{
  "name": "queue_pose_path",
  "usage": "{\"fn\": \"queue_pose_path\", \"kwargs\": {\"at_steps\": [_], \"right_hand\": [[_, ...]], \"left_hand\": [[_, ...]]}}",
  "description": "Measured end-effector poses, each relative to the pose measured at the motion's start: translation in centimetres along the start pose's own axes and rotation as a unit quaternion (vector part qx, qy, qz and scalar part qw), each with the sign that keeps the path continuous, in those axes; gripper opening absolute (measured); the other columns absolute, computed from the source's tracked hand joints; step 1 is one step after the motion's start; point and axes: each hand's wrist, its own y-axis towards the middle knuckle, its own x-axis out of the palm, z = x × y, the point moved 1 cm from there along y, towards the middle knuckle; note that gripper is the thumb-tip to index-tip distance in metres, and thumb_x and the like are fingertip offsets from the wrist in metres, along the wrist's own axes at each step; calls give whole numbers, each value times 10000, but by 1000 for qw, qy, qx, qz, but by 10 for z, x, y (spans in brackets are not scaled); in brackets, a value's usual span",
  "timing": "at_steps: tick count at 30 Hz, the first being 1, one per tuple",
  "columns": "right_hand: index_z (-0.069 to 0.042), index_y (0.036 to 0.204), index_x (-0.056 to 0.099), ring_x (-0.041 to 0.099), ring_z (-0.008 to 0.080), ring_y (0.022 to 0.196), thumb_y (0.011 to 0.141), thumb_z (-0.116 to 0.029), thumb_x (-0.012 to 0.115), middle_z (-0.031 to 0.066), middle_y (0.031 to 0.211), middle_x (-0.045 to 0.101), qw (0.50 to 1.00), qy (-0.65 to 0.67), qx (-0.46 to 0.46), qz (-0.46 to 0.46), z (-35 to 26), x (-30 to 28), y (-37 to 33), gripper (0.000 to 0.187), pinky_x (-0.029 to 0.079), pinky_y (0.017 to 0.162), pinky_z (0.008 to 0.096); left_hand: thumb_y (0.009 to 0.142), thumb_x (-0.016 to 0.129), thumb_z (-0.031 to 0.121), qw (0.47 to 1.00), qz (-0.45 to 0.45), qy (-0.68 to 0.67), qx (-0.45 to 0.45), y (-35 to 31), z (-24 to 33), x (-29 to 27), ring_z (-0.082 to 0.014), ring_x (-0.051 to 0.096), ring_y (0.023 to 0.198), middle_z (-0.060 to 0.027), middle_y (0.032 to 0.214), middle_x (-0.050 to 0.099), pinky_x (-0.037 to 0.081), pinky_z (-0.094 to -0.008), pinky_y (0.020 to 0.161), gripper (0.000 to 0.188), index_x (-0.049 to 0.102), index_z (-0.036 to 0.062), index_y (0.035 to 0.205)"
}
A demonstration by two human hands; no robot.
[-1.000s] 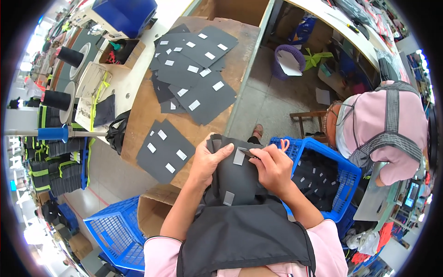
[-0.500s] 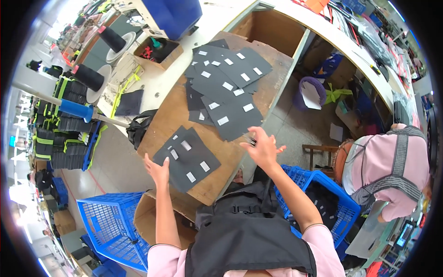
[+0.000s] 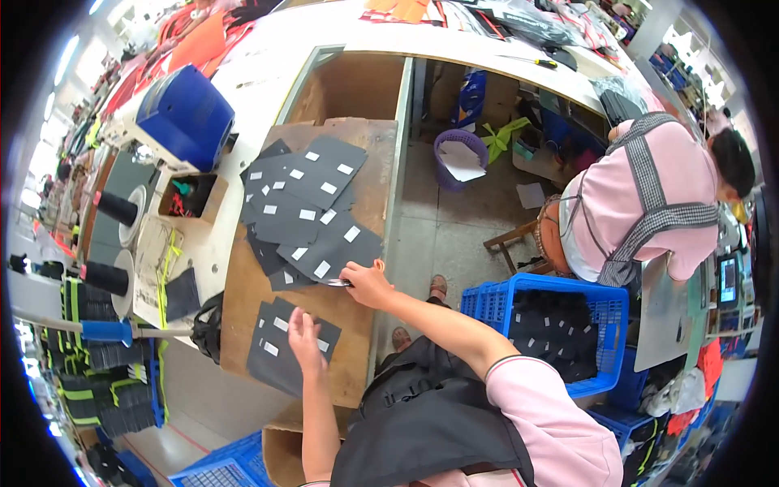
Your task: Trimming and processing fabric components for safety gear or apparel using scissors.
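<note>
A small metal-tipped tool (image 3: pixel 344 283) is grasped in the right grip (image 3: pixel 367 284), its tip pointed left at the near edge of the larger panel pile (image 3: pixel 304 199) on the desk (image 3: pixel 353 349). The smaller panel stack (image 3: pixel 284 372) is overhung by the released left grip (image 3: pixel 307 345).

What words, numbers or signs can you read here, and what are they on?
None that I can read clearly enough to quote.
Tall blue bag: pale marks, too small to read.
Plastic bag at the top: dark print, too blurred.
Lit screen at the right: too small to read.
Dark pieces: light patches, no writing visible.
</note>
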Motion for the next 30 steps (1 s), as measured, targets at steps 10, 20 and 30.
{"fn": "queue_pose_path", "kwargs": {"at_steps": [10,20,30], "right_hand": [[-16,921,637,484,54,502,844,-127,616,35,762,611,823,508,252,25,-60,-26,-42,137,389,454,202],[-88,1161,570,584,203,638,780,-61,615,135,802,617,998,59,-25,-20,-81,-183,-67,384,470,628,282],[-20,940,565,558,273,605,782,-115,644,133,754,599,971,168,159,67,-88,-187,-115,201,449,595,329]], "left_hand": [[891,537,88,990,-64,-108,-65,13,29,83,-170,566,851,-48,951,581,444,-304,770,249,524,2,1125],[818,559,46,860,-433,267,37,-76,99,106,-133,555,826,-92,879,629,446,-275,757,247,565,-22,1055],[830,636,111,893,-416,33,-171,-116,94,118,-70,578,769,-29,870,607,492,-209,651,266,554,8,1061]]}}
